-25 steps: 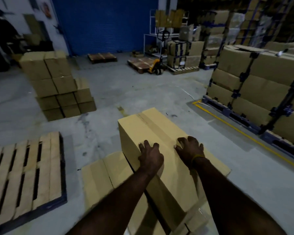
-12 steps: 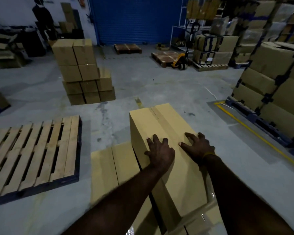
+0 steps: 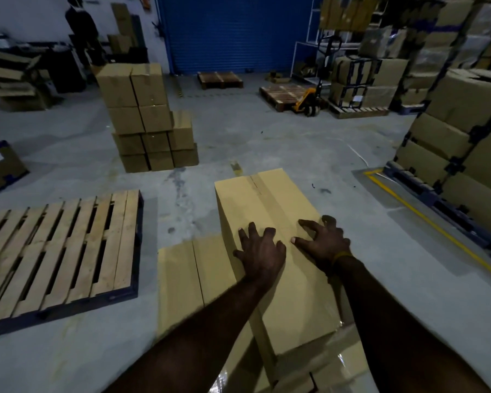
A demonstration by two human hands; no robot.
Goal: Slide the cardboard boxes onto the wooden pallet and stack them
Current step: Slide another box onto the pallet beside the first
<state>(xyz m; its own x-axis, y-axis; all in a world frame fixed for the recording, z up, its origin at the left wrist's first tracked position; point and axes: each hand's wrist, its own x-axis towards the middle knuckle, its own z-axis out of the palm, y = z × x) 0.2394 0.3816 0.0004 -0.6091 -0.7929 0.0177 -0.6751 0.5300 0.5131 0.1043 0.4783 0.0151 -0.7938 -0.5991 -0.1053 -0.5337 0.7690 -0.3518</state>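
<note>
Here both hands, left hand (image 3: 262, 252) and right hand (image 3: 325, 243), press flat, grip released, on the unlabelled cardboard box (image 3: 270, 205).

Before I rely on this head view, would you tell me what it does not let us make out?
- Tall cardboard box: its near end and base, hidden by both forearms and the left hand and right hand.
- Wooden pallet: its left part, cut off by the frame edge.
- Low box: partly hidden behind the tall one.
- Label on the far-left box: too small and dim to read.
</note>
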